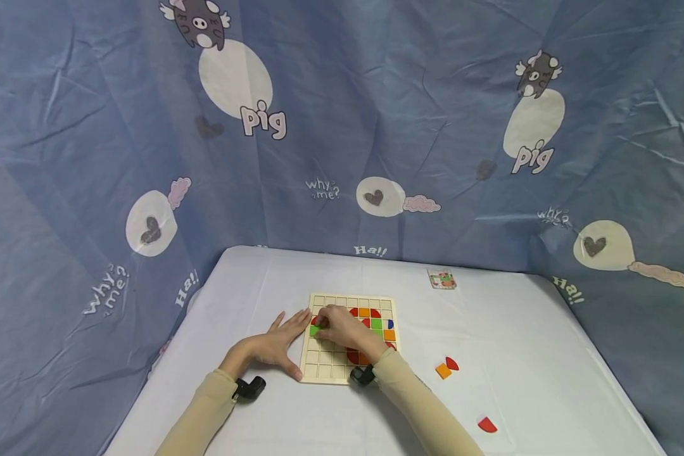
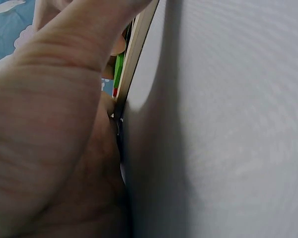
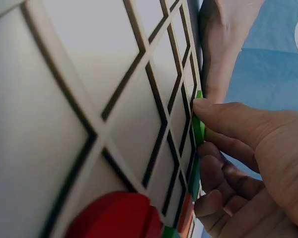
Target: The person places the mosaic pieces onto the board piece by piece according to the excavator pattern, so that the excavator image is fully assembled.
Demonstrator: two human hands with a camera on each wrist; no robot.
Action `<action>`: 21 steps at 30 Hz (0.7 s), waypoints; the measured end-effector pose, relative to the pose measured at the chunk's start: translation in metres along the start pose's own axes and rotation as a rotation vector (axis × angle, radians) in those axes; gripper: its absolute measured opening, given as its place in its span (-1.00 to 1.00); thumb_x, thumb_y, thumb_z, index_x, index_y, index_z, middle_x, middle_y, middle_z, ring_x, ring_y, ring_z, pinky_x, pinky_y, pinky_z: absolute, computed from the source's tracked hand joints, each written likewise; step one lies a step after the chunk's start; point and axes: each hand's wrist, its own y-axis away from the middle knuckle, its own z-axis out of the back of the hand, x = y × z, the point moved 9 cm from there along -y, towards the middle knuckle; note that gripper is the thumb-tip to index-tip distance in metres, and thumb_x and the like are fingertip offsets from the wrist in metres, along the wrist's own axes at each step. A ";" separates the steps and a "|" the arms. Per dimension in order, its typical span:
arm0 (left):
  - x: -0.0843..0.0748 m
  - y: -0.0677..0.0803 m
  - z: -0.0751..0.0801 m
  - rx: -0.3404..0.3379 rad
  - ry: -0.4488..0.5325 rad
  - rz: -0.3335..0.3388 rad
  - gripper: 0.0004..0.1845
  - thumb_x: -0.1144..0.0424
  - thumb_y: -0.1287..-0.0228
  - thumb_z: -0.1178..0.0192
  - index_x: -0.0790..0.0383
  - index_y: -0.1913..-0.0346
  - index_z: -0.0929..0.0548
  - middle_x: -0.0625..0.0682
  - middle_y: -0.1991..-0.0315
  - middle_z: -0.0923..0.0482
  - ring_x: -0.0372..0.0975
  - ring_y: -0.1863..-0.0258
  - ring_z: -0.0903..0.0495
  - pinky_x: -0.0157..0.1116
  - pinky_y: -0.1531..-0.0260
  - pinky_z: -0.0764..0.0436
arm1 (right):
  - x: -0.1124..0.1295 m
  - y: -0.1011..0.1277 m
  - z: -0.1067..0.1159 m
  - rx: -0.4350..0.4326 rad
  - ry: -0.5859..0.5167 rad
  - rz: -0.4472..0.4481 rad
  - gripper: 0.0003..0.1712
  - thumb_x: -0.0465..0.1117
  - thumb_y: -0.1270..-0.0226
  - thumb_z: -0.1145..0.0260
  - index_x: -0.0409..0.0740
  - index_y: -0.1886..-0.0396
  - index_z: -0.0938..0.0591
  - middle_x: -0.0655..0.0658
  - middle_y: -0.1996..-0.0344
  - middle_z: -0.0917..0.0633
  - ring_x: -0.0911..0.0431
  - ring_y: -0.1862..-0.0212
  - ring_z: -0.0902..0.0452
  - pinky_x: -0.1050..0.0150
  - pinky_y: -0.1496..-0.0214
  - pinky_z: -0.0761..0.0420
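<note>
A wooden grid board [image 1: 325,367] lies on the white table, with red, orange, green and blue pieces set in its squares. My left hand [image 1: 279,345] lies flat on the cloth with straight fingers, thumb and fingers against the board's left edge [image 2: 139,44]. My right hand [image 1: 326,326] reaches over the board and pinches a green piece [image 1: 315,330] near the left side of the grid. In the right wrist view the thumb and curled fingers [image 3: 238,129] hold this green piece [image 3: 199,130] on the board [image 3: 114,99]. A red piece [image 3: 114,215] sits close to the lens.
An orange square [image 1: 443,371] and a red piece [image 1: 453,363] lie loose on the table right of the board, another red piece [image 1: 487,425] nearer the front. A small patterned card [image 1: 441,279] lies at the back. Blue printed fabric walls surround the table.
</note>
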 end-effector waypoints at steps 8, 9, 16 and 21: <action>-0.003 0.001 0.002 0.001 0.020 -0.010 0.47 -0.35 0.28 -0.46 0.24 -0.54 0.23 0.11 -0.58 0.38 -0.01 -0.56 0.39 0.17 -0.43 0.51 | 0.003 -0.001 0.000 0.037 0.000 -0.019 -0.79 -0.15 -0.17 -0.46 -0.11 0.22 -0.69 0.06 0.31 -0.67 0.32 0.30 -0.50 0.49 0.18 -0.58; -0.004 0.001 0.002 0.000 0.021 -0.012 0.47 -0.35 0.28 -0.46 0.24 -0.54 0.23 0.12 -0.58 0.38 -0.01 -0.56 0.39 0.17 -0.43 0.50 | 0.003 -0.001 0.000 0.041 0.000 -0.019 -0.78 -0.16 -0.17 -0.46 -0.11 0.21 -0.69 0.05 0.31 -0.67 0.32 0.30 -0.49 0.49 0.17 -0.58; -0.004 0.001 0.002 -0.005 0.008 -0.008 0.46 -0.33 0.27 -0.47 0.24 -0.54 0.22 0.11 -0.58 0.37 -0.01 -0.56 0.38 0.16 -0.44 0.49 | 0.002 0.008 0.010 0.011 0.006 0.013 -0.74 -0.14 -0.20 -0.43 -0.12 0.14 -0.67 0.05 0.24 -0.67 0.31 0.24 -0.52 0.46 0.11 -0.59; -0.004 0.002 0.002 -0.006 0.007 0.008 0.46 -0.35 0.30 -0.47 0.24 -0.54 0.19 0.11 -0.58 0.35 -0.01 -0.56 0.36 0.16 -0.44 0.48 | -0.007 0.032 0.030 -0.023 -0.041 0.030 -0.77 -0.18 -0.26 -0.38 -0.15 0.13 -0.65 0.00 0.23 -0.66 0.24 0.25 -0.52 0.43 0.18 -0.58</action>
